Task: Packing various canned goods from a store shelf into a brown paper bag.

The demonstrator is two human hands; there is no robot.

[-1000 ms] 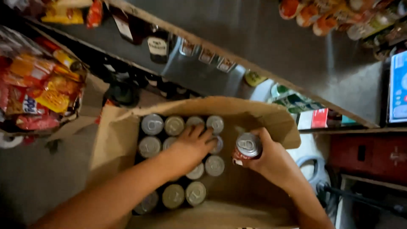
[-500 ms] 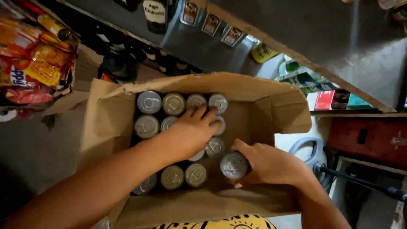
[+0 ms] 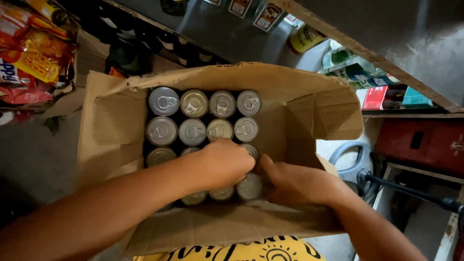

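A second ago our right hand (image 3: 295, 183) held a can above the cardboard box (image 3: 309, 111); now both hands press down among the cans (image 3: 193, 118). Our left hand (image 3: 224, 162) curls over them; neither grasp shows clearly.

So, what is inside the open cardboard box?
The cardboard box holds silver cans standing upright in rows, pull-tab tops up. The left hand and right hand cover several cans near the front, so their number and the box bottom cannot be seen.
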